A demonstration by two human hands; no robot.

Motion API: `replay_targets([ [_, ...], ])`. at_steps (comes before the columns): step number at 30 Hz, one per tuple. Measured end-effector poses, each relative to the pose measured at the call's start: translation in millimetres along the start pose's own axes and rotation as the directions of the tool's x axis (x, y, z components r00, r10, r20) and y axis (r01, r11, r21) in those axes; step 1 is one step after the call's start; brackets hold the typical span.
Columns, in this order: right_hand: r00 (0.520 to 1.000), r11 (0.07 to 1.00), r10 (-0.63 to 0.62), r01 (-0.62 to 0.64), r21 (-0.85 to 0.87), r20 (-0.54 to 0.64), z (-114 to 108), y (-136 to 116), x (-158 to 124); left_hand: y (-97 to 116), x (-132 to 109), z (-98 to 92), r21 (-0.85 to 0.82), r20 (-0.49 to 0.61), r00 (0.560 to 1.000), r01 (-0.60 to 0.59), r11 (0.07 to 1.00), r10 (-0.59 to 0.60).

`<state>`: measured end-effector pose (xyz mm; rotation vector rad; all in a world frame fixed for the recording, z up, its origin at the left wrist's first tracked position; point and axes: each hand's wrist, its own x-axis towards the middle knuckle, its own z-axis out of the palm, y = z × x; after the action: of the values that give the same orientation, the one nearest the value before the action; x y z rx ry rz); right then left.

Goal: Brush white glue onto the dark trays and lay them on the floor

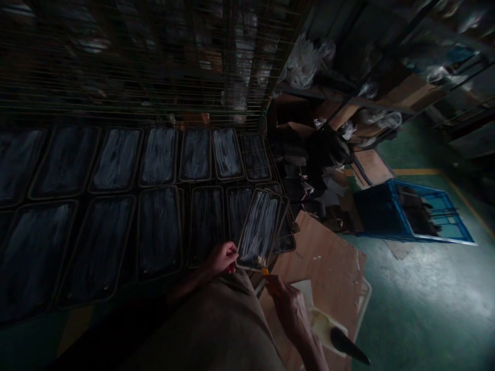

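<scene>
A dark rectangular panel (260, 226) with pale streaks and a thin light rim lies tilted over other panels. My left hand (225, 257) pinches its lower left corner. My right hand (283, 298) is closed around a tool with an orange part (265, 271), whose tip meets the panel's lower edge. Most of that tool is hidden by the fingers. Similar streaked panels (159, 229) lie in two rows to the left.
A wooden board (325, 255) is at the right, with a pale container (327, 330) and a dark handle (350, 346) on it. A wire mesh rack (135, 67) stands behind the panels. Farther right are a blue crate (379, 208) and shelves with cartons (413, 93).
</scene>
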<state>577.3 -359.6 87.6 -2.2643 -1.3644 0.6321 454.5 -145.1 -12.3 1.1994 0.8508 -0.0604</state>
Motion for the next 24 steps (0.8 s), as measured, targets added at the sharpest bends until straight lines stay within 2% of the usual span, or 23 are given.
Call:
replay_targets([
  [3, 0.999, 0.985, 0.034, -0.040, 0.169, 0.036, -1.1, -13.5, -1.2, 2.1, -1.7, -0.3, 0.008, 0.008, 1.000, 0.004, 1.000, -0.004],
  [5, 0.997, 0.962, 0.074, -0.076, 0.263, 0.017, -3.1, -13.0, 4.0, 3.6, -2.9, -0.8, 0.009, 0.023, 1.000, -0.009, 1.000, 0.008],
  [8, 0.987, 0.943, 0.133, -0.097, 0.319, -0.093, -2.8, -1.1, 17.2, 5.5, -4.0, -1.1, 0.020, 0.027, 0.999, -0.018, 1.000, 0.017],
  [12, 0.965, 0.963, 0.123, -0.059, 0.264, -0.234, 4.0, 10.5, 30.6, 7.9, -4.8, 0.4, 0.052, 0.006, 1.000, -0.004, 0.999, 0.004],
  [15, 0.980, 0.961, 0.117, -0.070, 0.269, -0.164, 6.4, 8.1, 29.0, 9.6, -5.2, 1.9, 0.008, 0.045, 0.999, -0.005, 1.000, 0.005],
  [17, 0.986, 0.929, 0.134, -0.090, 0.359, -0.097, 3.7, 6.9, 24.3, 11.4, -5.6, 2.3, -0.048, 0.094, 0.996, 0.004, 0.999, 0.000],
  [19, 0.978, 0.874, 0.171, -0.096, 0.477, -0.116, -2.8, 10.7, 20.2, 15.1, -6.9, 1.7, -0.105, 0.147, 0.989, 0.021, 0.994, -0.005],
  [21, 0.941, 0.809, 0.256, -0.084, 0.581, -0.221, -12.5, 20.4, 18.0, 22.6, -10.0, -0.2, -0.145, 0.196, 0.981, 0.033, 0.989, -0.004],
  [22, 0.906, 0.780, 0.310, -0.068, 0.622, -0.289, -18.2, 26.9, 17.4, 28.1, -12.4, -1.7, -0.162, 0.214, 0.977, 0.035, 0.986, 0.001],
  [24, 0.801, 0.723, 0.424, -0.018, 0.691, -0.423, -30.0, 40.9, 16.6, 43.3, -18.4, -5.0, -0.201, 0.233, 0.972, 0.017, 0.979, 0.031],
])
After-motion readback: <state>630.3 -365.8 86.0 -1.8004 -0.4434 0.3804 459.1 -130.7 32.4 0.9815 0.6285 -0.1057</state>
